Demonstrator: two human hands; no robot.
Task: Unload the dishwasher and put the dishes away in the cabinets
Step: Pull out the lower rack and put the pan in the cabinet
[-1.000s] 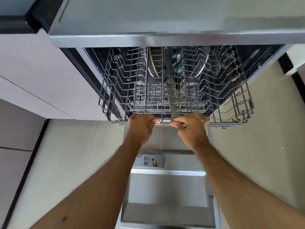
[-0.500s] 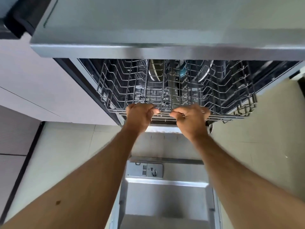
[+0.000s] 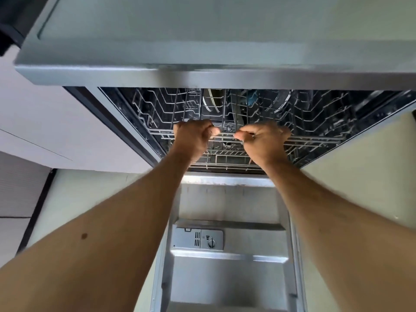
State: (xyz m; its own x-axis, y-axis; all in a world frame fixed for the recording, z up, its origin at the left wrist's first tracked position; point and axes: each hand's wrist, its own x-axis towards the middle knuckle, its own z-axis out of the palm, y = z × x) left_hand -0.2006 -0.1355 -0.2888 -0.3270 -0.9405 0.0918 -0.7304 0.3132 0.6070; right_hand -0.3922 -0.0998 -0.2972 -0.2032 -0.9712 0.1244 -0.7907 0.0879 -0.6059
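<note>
Room: a kitchen seen from above, pale floor (image 3: 351, 172) on the right, light cabinet fronts (image 3: 56, 122) on the left.
Bench: a grey bench (image 3: 202, 30) fills the far part of the view, its front edge overhanging the dishwasher opening.
Dishwasher: the dishwasher (image 3: 126, 122) sits under the bench with its dark cavity open toward the viewer.
Door: the dishwasher door (image 3: 227, 280) lies folded down in the near centre, steel inner face up, with the detergent dispenser (image 3: 198, 238) on its left half.
Rack: the wire rack (image 3: 315, 122) lies mostly inside the cavity, its front rail just at the opening; rows of tines stand on the left and right.
Dishes: plates (image 3: 211, 102) stand on edge at the far centre of the rack, partly hidden by the bench edge; something teal (image 3: 252, 99) lies just right of them, too blurred to name.
Left hand: the left hand (image 3: 193, 137) is curled round the front rail of the rack, knuckles up, thumb pointing right.
Right hand: the right hand (image 3: 263, 140) grips the same rail just beside the left hand, fingers wrapped over the wire, thumb pointing left.
Arms: both bare forearms reach from the near corners over the door to the rack.
</note>
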